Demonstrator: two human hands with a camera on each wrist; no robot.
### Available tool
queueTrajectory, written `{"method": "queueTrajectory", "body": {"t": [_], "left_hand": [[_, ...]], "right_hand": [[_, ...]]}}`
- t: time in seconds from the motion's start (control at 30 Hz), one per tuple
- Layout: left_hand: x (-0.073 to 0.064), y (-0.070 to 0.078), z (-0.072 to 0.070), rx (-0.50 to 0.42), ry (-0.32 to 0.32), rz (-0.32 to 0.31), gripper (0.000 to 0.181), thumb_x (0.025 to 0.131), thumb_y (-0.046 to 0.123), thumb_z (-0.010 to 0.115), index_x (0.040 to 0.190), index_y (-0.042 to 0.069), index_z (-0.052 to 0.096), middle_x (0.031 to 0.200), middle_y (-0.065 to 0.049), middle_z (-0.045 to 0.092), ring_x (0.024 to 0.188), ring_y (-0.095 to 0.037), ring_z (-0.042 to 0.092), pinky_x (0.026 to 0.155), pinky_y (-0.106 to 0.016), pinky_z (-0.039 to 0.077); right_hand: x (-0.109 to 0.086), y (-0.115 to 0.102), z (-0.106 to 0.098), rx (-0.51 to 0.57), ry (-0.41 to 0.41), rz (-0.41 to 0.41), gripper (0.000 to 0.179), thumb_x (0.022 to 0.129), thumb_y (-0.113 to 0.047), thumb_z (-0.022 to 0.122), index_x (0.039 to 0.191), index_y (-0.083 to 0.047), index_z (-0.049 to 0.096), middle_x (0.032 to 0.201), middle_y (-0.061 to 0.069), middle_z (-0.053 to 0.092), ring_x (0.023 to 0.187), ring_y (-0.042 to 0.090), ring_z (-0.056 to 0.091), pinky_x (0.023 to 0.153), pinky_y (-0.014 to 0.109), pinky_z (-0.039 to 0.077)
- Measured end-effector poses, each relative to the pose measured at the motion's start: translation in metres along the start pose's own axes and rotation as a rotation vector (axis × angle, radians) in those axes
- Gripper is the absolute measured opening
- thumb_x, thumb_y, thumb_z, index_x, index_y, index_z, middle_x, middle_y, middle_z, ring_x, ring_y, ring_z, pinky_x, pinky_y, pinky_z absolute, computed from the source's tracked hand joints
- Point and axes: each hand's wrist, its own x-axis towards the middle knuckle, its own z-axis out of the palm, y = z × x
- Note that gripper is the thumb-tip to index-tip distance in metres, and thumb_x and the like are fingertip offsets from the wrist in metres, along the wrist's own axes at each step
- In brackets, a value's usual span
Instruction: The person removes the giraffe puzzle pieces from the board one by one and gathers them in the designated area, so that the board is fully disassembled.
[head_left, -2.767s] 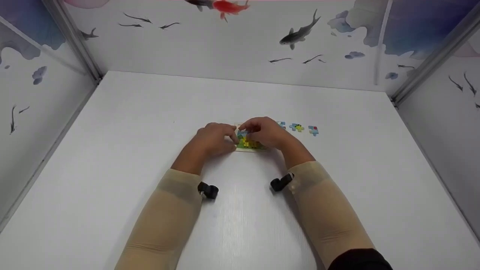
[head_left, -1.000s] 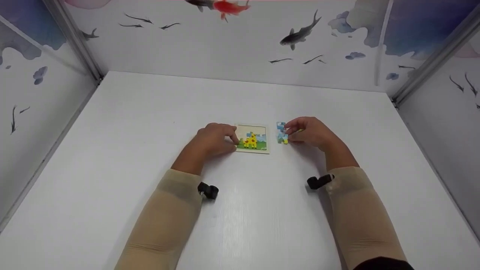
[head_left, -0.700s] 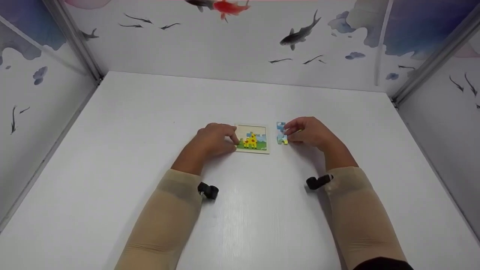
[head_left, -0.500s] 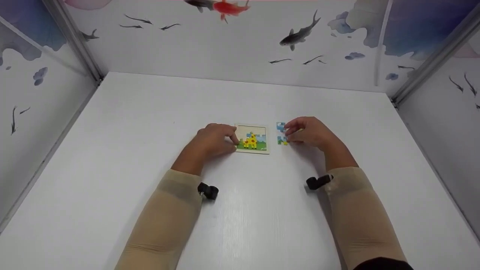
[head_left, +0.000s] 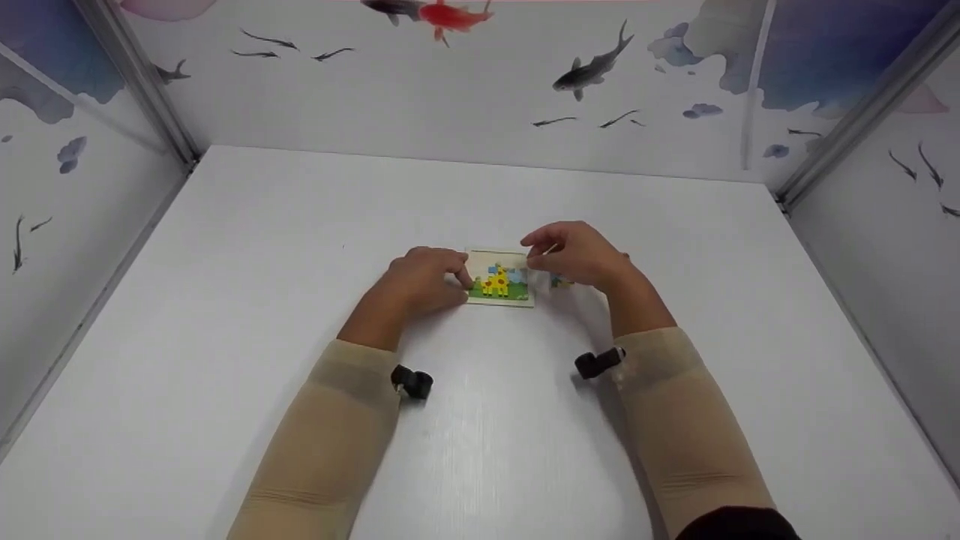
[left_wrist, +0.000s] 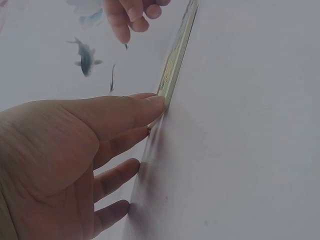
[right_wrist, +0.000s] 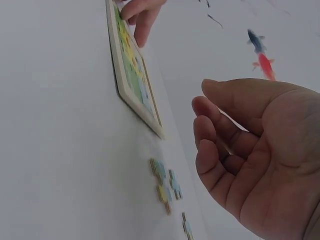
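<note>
My left hand [head_left: 424,277] holds the left edge of a small wooden jigsaw puzzle board [head_left: 499,303] with a giraffe picture. In the left wrist view, the thumb [left_wrist: 135,111] rests on the board's corner. The board's upper part is bare wood. Just above its right edge is my right hand [head_left: 577,251], fingers loosely bent. The right wrist view shows no piece between the right thumb and fingers [right_wrist: 206,131]. A green and yellow jigsaw piece [head_left: 561,280] lies partly under the right hand. Blue pieces [right_wrist: 175,184] lie beside it in the right wrist view.
The white table [head_left: 480,420] surrounds the board. White walls with painted fish [head_left: 592,73] stand at the back and sides. A black wrist camera [head_left: 598,364] sticks out from the right sleeve; another [head_left: 412,382] sits on the left sleeve.
My right hand has left the loose pieces and moved left to the board's right edge. Earlier it was over the board, then back among the pieces. My left hand has stayed on the board.
</note>
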Motion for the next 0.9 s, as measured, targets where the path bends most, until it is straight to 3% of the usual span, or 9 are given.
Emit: {"method": "queueTrajectory", "body": {"t": [0.23, 0.37, 0.53, 0.67, 0.9], "left_hand": [[0.000, -0.003, -0.002, 0.014, -0.010, 0.018, 0.011, 0.097, 0.028, 0.072, 0.104, 0.034, 0.078, 0.165, 0.013, 0.052, 0.159, -0.029, 0.039, 0.131, -0.061, 0.027], [0.002, -0.004, -0.001, 0.015, -0.014, 0.015, 0.012, 0.097, 0.029, 0.072, 0.104, 0.035, 0.079, 0.164, 0.015, 0.052, 0.159, -0.028, 0.039, 0.130, -0.061, 0.028], [0.003, -0.004, -0.001, 0.034, -0.009, 0.036, 0.013, 0.098, 0.029, 0.073, 0.106, 0.035, 0.079, 0.164, 0.014, 0.053, 0.159, -0.028, 0.039, 0.130, -0.061, 0.029], [0.003, -0.004, -0.001, 0.048, 0.002, 0.061, 0.014, 0.098, 0.027, 0.073, 0.109, 0.034, 0.080, 0.163, 0.012, 0.054, 0.157, -0.030, 0.042, 0.128, -0.062, 0.031], [0.003, -0.003, -0.001, 0.047, -0.019, 0.049, 0.014, 0.098, 0.028, 0.073, 0.109, 0.034, 0.080, 0.165, 0.012, 0.052, 0.159, -0.030, 0.038, 0.130, -0.062, 0.028]], "right_hand": [[0.009, -0.022, 0.022, 0.054, -0.051, -0.076, 0.034, 0.099, -0.023, 0.077, 0.133, -0.023, 0.074, 0.116, 0.002, 0.073, 0.111, 0.023, 0.064, 0.097, 0.037, 0.057], [0.012, -0.024, 0.032, 0.027, -0.049, -0.108, 0.032, 0.099, -0.025, 0.077, 0.131, -0.024, 0.076, 0.116, 0.002, 0.072, 0.110, 0.023, 0.062, 0.095, 0.036, 0.055], [0.014, -0.015, 0.037, -0.006, -0.045, -0.105, 0.030, 0.099, -0.024, 0.076, 0.129, -0.027, 0.076, 0.116, 0.000, 0.072, 0.109, 0.023, 0.062, 0.090, 0.034, 0.056], [0.017, -0.006, 0.038, 0.032, -0.063, -0.092, 0.030, 0.099, -0.021, 0.075, 0.129, -0.027, 0.076, 0.119, 0.000, 0.072, 0.110, 0.023, 0.064, 0.091, 0.034, 0.057], [0.018, -0.002, 0.039, 0.040, -0.083, -0.041, 0.033, 0.098, -0.017, 0.076, 0.128, -0.031, 0.075, 0.126, 0.000, 0.069, 0.110, 0.024, 0.061, 0.089, 0.035, 0.055]]}}
